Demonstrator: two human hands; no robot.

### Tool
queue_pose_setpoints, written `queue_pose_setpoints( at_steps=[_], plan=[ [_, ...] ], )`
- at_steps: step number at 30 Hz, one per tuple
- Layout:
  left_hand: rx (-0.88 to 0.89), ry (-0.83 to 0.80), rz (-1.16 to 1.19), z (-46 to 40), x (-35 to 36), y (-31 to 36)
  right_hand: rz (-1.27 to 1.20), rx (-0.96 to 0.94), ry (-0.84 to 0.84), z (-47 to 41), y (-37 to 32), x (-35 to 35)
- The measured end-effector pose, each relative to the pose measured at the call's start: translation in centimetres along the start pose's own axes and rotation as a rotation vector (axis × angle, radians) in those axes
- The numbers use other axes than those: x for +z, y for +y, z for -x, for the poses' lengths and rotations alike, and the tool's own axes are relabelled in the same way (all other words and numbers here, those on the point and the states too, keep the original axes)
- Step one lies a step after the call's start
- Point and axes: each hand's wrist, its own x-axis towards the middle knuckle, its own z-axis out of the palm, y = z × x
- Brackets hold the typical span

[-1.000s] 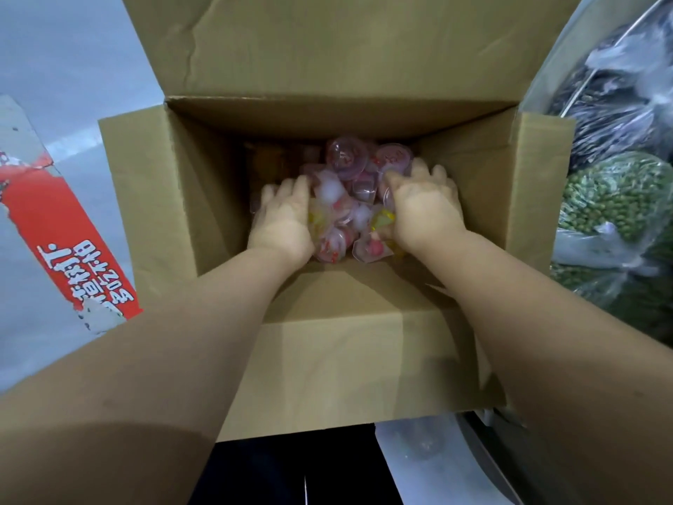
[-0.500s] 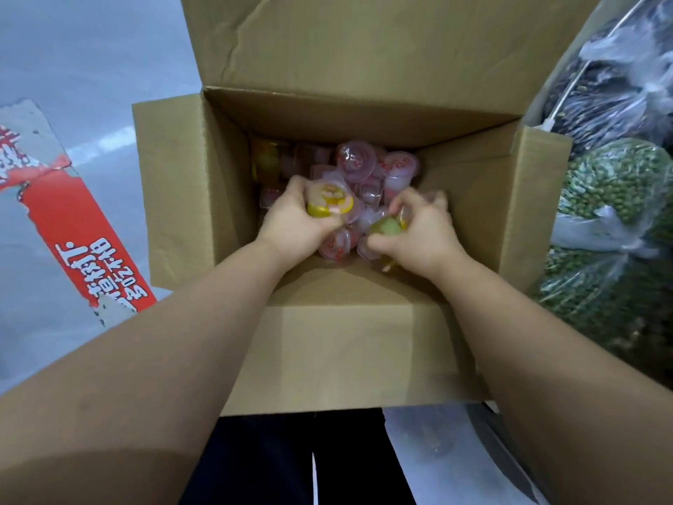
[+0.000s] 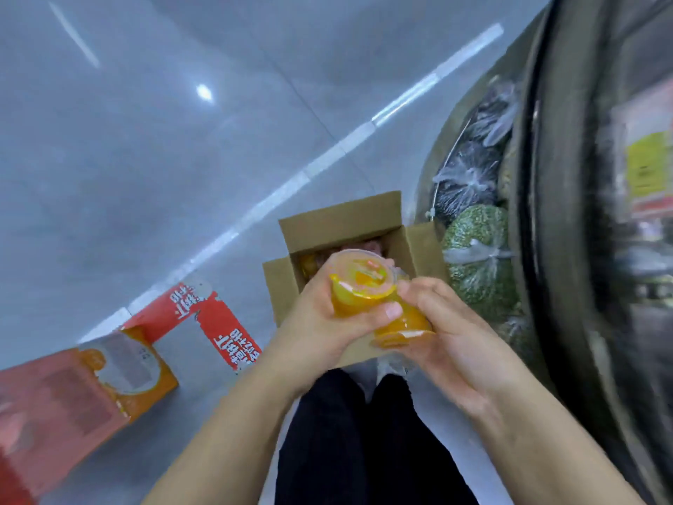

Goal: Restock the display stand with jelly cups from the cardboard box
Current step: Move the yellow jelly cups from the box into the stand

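Orange jelly cups (image 3: 364,289), brown cardboard box (image 3: 342,220), red-and-white printed carton (image 3: 218,322).

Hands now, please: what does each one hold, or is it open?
Left hand: closed round an orange jelly cup.
Right hand: closed on a second orange jelly cup, partly hidden.

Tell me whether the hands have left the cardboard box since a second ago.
Yes. Both the left hand and right hand have risen out of the cardboard box, now gripping orange jelly cups above its near edge.

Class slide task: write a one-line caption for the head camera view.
Both hands, left and right, hold orange jelly cups above the open cardboard box.
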Motion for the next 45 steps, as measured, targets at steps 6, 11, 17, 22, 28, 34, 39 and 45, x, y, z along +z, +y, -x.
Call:
queue_pose_setpoints(
  at_steps=[6,11,17,22,28,34,39,45],
  plan=[
    [0.179,-0.185,0.034,7.5,7.4,14.9,0.101,-0.399,0.090,16.0,-8.4,4.3],
    [0.299,-0.344,0.126,11.0,15.2,19.9,0.189,-0.687,0.300,24.9,-11.5,2.2],
    [0.249,-0.515,0.066,12.8,25.5,21.0,0.200,-0.919,0.613,31.4,-13.4,-4.5],
    [0.185,-0.588,0.149,14.0,32.7,20.2,0.152,-1.057,0.744,35.3,-14.8,-10.6],
    [0.305,-0.594,0.091,14.3,38.1,20.5,0.363,-1.114,0.743,38.9,-16.8,-16.4],
    [0.421,-0.516,-0.060,11.9,39.0,22.7,0.470,-1.126,0.833,39.0,-19.3,-19.3],
    [0.457,-0.559,-0.155,9.7,39.3,23.9,0.545,-1.082,0.899,37.5,-21.3,-20.0],
    [0.372,-0.639,-0.191,6.8,39.8,25.5,0.541,-1.067,0.922,36.1,-23.3,-20.1]
  ],
)
